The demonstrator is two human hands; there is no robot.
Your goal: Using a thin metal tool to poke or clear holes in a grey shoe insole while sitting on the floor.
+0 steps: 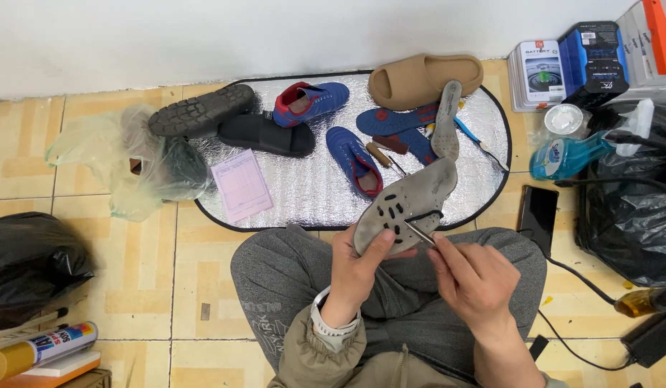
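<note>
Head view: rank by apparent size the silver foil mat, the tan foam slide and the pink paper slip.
1. Silver foil mat, clearly largest.
2. Tan foam slide.
3. Pink paper slip, somewhat smaller than the slide.

Bright, even light, soft shadows, sharp focus; the silver mat (311, 187) glints faintly.

Insole (408, 205): held over the lap, in front of the mat (311, 194)
Tool (419, 232): tip on the insole, right of the left hand (362, 269)
Mat: on the floor, carrying shoes and a slide (425, 77)
Phone (538, 210): right of the mat
</note>
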